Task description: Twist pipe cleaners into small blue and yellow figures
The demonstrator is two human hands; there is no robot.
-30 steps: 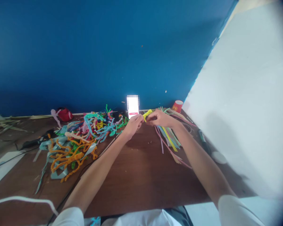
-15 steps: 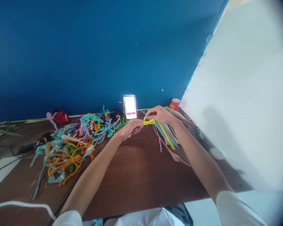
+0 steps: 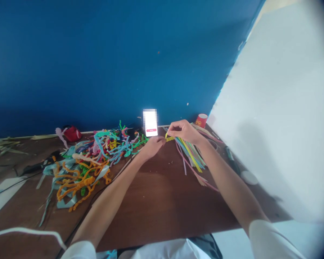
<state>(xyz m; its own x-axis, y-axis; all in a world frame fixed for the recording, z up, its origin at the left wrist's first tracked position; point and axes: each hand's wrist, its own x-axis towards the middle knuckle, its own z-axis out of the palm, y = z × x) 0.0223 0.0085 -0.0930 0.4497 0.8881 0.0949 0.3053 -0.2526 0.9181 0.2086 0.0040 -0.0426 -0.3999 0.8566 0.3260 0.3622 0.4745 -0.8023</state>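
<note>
Over the back middle of the table, my left hand (image 3: 153, 146) is closed on one end of a bent yellow pipe cleaner (image 3: 169, 139). My right hand (image 3: 184, 131) pinches the other side of it between thumb and fingertips. The short yellow piece spans the small gap between both hands, and its left part is hidden by my left fingers. Beneath and beside my right hand, a fanned bundle of pastel pipe cleaners (image 3: 191, 154) lies on the table.
A tangled heap of coloured pipe cleaners (image 3: 86, 180) covers the table's left side. A lit phone (image 3: 151, 124) stands against the blue wall. A red paper cup (image 3: 201, 121) is at the back right, near a white round object (image 3: 249, 177). A white cable (image 3: 27, 231) crosses the lower left.
My left hand has turned over the yellow pipe cleaner, so less of its loop shows. My right hand keeps its pinch with the fingers slightly shifted. The view has moved slightly.
</note>
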